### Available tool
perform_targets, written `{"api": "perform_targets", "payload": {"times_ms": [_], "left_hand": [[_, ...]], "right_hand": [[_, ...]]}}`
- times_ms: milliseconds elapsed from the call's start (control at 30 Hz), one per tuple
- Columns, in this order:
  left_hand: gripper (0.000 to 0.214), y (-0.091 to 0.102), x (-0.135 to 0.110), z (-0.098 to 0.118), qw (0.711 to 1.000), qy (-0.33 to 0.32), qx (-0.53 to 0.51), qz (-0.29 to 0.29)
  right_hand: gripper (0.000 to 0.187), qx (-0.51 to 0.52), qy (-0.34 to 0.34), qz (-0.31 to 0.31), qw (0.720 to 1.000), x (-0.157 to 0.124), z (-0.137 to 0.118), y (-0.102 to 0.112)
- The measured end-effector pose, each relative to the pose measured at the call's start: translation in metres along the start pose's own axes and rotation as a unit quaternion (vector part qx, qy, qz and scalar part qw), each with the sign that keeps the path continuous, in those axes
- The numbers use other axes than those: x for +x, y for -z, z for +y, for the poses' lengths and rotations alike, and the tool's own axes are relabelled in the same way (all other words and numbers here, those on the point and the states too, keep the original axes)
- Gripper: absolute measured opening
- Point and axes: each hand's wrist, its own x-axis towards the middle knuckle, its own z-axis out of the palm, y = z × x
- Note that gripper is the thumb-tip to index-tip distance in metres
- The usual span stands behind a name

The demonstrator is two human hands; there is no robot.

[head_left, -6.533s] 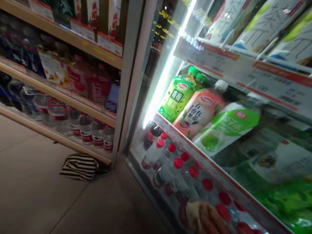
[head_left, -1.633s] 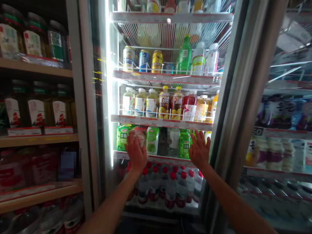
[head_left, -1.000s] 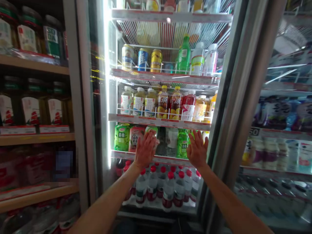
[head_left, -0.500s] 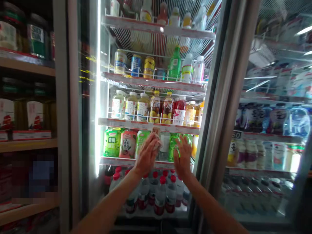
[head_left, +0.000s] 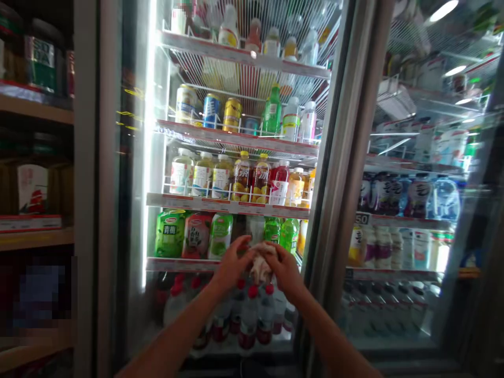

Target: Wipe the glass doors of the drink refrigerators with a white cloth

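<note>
Both hands meet at a crumpled pale cloth (head_left: 261, 264) in front of the lower shelves of a drinks fridge. My right hand (head_left: 286, 270) has its fingers closed over the cloth's right side. On the other side, my left hand (head_left: 233, 265) grips the left edge of the cloth, with one finger lifted off it. Behind the hands stand green bottles (head_left: 272, 229) and a red-labelled bottle (head_left: 196, 235). Red-capped bottles (head_left: 249, 315) fill the level below, partly covered by my forearms.
Shelf rails with price strips (head_left: 232, 205) cross the fridge. A metal door frame (head_left: 346, 184) rises at the right, with another drinks fridge beyond it. Jars (head_left: 42, 55) stand on wooden shelves (head_left: 35, 107) at the left. Cans (head_left: 232, 114) and more bottles sit higher up.
My left hand has come down with the cloth. My right hand, open and apart before, has moved left and down and closed on the cloth. The view has shifted slightly right.
</note>
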Motion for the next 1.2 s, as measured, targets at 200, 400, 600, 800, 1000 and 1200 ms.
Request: {"api": "perform_targets", "payload": {"times_ms": [200, 400, 600, 800, 1000, 1200], "left_hand": [[0.046, -0.002, -0.006, -0.001, 0.992, 0.098, -0.052, -0.054], [0.029, -0.024, 0.000, -0.006, 0.998, 0.052, -0.042, 0.009], [0.045, -0.021, -0.002, 0.015, 0.991, 0.022, 0.003, -0.132], [0.049, 0.075, 0.022, 0.005, 0.815, -0.283, 0.446, 0.238], [0.053, 0.112, 0.011, -0.050, 0.699, -0.280, 0.624, 0.211], [0.056, 0.117, 0.010, -0.059, 0.665, -0.312, 0.646, 0.208]], "right_hand": [[0.046, -0.057, 0.057, 0.094, 0.992, -0.004, -0.014, 0.007], [0.053, -0.277, 0.287, 0.087, 0.913, -0.029, 0.018, -0.018], [0.045, -0.315, 0.345, 0.155, 0.870, 0.001, 0.016, 0.028], [0.050, -0.425, 0.392, 0.292, 0.762, 0.045, 0.021, 0.064], [0.059, -0.515, 0.454, 0.035, 0.727, -0.011, 0.096, -0.012], [0.046, -0.548, 0.427, 0.110, 0.711, 0.039, 0.046, 0.045]]}}
